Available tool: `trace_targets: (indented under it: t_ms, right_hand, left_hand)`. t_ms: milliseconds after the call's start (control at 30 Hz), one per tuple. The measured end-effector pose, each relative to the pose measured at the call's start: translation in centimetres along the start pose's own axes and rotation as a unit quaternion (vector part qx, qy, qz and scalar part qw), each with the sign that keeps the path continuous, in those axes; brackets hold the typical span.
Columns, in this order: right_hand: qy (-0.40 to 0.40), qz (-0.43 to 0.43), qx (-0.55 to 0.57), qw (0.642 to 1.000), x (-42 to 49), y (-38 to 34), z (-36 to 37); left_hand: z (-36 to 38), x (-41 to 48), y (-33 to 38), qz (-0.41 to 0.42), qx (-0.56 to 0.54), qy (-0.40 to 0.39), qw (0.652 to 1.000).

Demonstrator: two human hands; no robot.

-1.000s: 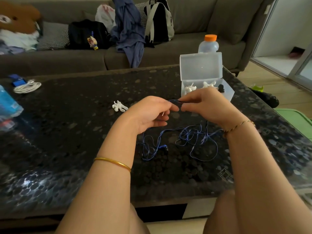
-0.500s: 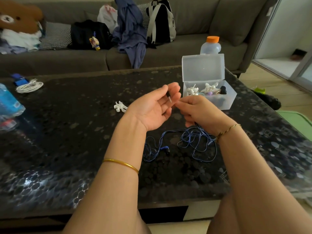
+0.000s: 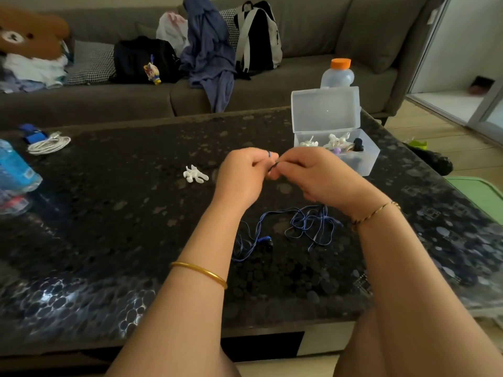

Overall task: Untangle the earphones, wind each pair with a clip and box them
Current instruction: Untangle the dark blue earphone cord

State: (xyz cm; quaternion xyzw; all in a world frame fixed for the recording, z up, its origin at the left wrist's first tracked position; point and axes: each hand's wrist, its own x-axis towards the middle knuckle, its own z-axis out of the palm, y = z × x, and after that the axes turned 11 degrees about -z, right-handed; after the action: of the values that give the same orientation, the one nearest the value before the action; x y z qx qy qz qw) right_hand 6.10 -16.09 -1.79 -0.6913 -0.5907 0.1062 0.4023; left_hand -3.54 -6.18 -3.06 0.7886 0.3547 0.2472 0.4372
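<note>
Your left hand [image 3: 245,172], curled, blue cord looped over finger; right hand [image 3: 307,172] pinches dark plug end beside it. Blue earphones [image 3: 307,224] trail tangled on table [image 3: 109,213] below. Thin, limp, light cord, snags easily: hold near plug. White clip [image 3: 195,174] left; open box [image 3: 364,159] right.

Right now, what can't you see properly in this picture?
Head view only:
- The blue earphone cord: its end is hidden between the left hand and right hand.
- The clear plastic box: the right hand covers its near left corner, and the white clips inside are too small to count.
- The blue bottle: cut off by the left edge.
</note>
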Motion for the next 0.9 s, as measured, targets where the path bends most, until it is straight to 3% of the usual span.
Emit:
trace_targets:
  t_ms: [133,300,500,600,700,900]
  right_hand:
    - [0.077,0.007,-0.107,0.991,0.2,1.3,-0.1]
    - [0.104,-0.011,-0.161,0.981,0.3,1.8,0.5]
    - [0.115,0.028,-0.030,0.993,0.6,2.4,0.5]
    - [0.090,0.070,0.054,0.992,0.6,2.4,0.8]
    - [0.052,0.121,0.165,0.978,0.5,2.0,1.1]
    - [-0.086,0.132,0.103,0.982,0.0,0.6,0.8]
  left_hand:
    - [0.2,-0.5,0.8,-0.096,-0.047,-0.121,0.987]
    - [-0.2,-0.5,0.8,-0.177,-0.100,-0.203,0.958]
    - [-0.8,-0.3,0.8,-0.184,-0.204,-0.270,0.923]
    - [-1.1,-0.1,0.9,-0.199,-0.347,-0.297,0.867]
    - [-0.8,0.1,1.1,-0.203,-0.432,-0.280,0.833]
    - [-0.1,0.1,1.3,-0.219,-0.414,-0.108,0.877]
